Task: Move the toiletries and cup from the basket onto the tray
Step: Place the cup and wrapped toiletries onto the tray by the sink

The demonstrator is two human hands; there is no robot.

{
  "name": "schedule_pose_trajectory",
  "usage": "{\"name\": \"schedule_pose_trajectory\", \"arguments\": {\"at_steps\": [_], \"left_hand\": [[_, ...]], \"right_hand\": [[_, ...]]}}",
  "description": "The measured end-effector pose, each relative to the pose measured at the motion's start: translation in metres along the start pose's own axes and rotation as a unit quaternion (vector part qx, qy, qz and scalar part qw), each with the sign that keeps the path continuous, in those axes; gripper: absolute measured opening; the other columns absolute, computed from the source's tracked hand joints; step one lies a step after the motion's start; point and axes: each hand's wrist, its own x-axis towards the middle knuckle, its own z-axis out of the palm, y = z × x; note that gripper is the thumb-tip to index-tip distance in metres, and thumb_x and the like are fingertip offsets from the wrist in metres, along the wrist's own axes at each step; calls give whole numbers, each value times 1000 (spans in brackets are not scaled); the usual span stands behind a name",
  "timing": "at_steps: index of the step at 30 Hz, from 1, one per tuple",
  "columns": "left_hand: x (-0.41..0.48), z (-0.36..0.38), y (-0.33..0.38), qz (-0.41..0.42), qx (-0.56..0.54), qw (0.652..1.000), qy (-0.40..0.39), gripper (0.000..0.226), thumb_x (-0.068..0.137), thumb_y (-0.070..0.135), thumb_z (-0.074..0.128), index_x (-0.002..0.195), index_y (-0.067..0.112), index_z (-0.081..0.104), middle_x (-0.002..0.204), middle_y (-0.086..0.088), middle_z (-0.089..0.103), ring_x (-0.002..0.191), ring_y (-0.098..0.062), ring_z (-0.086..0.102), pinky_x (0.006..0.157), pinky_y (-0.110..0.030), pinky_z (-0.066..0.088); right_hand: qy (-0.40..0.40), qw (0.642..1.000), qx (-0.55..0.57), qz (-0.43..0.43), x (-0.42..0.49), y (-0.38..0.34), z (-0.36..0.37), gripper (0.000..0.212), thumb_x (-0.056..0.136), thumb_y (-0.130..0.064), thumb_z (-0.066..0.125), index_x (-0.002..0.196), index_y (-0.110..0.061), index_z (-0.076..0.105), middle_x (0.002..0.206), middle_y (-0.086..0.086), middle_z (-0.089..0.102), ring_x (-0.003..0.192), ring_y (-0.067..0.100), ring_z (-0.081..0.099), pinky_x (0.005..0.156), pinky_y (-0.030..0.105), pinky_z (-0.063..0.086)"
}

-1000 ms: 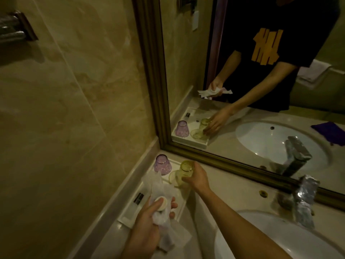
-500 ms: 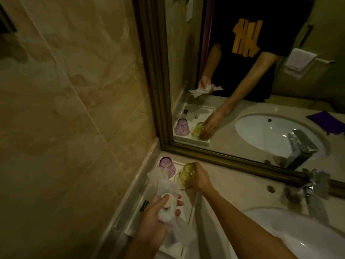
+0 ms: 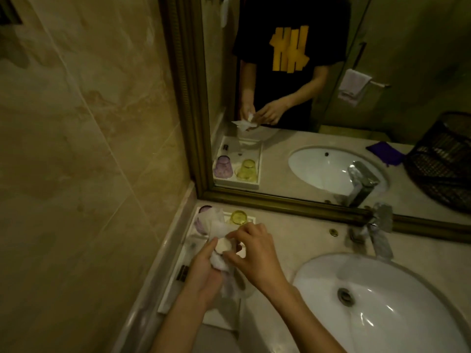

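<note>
A white tray (image 3: 175, 289) lies on the counter against the left wall. At its far end stand a purple cup (image 3: 202, 220), partly hidden by paper, and a yellow cup (image 3: 239, 217) upside down. My left hand (image 3: 204, 273) grips a small white round toiletry (image 3: 223, 245) in crumpled white wrapping over the tray. My right hand (image 3: 254, 253) pinches at that same toiletry from the right. A small dark item (image 3: 183, 273) lies on the tray's left side. The black mesh basket (image 3: 443, 159) shows only in the mirror, at the right.
A white sink basin (image 3: 382, 301) fills the lower right, with a chrome faucet (image 3: 379, 230) behind it. A framed mirror (image 3: 193, 123) runs along the back wall. A purple cloth (image 3: 384, 151) appears in the reflection. A marble wall stands close on the left.
My right hand let go of the yellow cup, which now stands on the tray, and came back to the wrapped toiletry in my left hand. The view tilted down and right.
</note>
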Motion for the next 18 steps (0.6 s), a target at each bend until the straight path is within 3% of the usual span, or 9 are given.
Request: {"name": "schedule_pose_trajectory", "arguments": {"at_steps": [5,9,12,14,15,17,18], "left_hand": [[-5,0,-2,-3,49,999,6,41,100,25,43,130,2,56,127,-23,62,118,-34,58,99,-46,45],[-3,8,8,1,49,998,27,42,100,26,42,131,-1,53,123,-25,62,108,-34,60,89,-44,48],[8,12,21,9,57,996,62,48,101,28,41,137,-4,44,111,-24,64,97,-33,62,97,-39,46],[22,9,27,38,54,995,70,50,99,29,44,134,-6,46,86,-21,72,78,-30,72,74,-34,58],[27,6,30,58,53,995,60,46,95,31,52,122,-7,56,76,-17,74,69,-26,73,61,-32,59],[28,-2,35,86,70,993,49,36,85,32,67,88,-3,71,67,-11,74,59,-21,72,51,-29,58],[27,-4,37,89,79,992,35,36,89,32,61,79,0,73,65,-10,74,57,-20,72,50,-29,58]], "right_hand": [[7,1000,-26,0,-4,-4,3,28,81,-49,68,102,-32,62,105,-12,53,100,11,44,78,31,40],[37,998,36,34,-4,-5,-14,31,75,-44,77,100,-35,60,102,-18,55,98,7,46,79,29,41],[59,992,79,82,-22,10,-24,37,71,-42,82,101,-35,61,99,-20,59,93,4,50,77,21,43],[33,985,97,139,-44,26,-19,37,70,-38,85,100,-34,63,97,-21,61,91,2,51,74,18,42],[8,981,98,168,-56,33,-12,36,69,-39,85,98,-34,64,96,-21,61,91,1,52,73,18,41],[-56,974,91,199,-80,44,10,35,65,-46,81,94,-34,65,92,-21,63,88,0,52,75,23,42],[-95,971,86,200,-89,47,24,36,63,-50,77,93,-35,64,92,-21,62,88,0,51,78,25,42]]}}
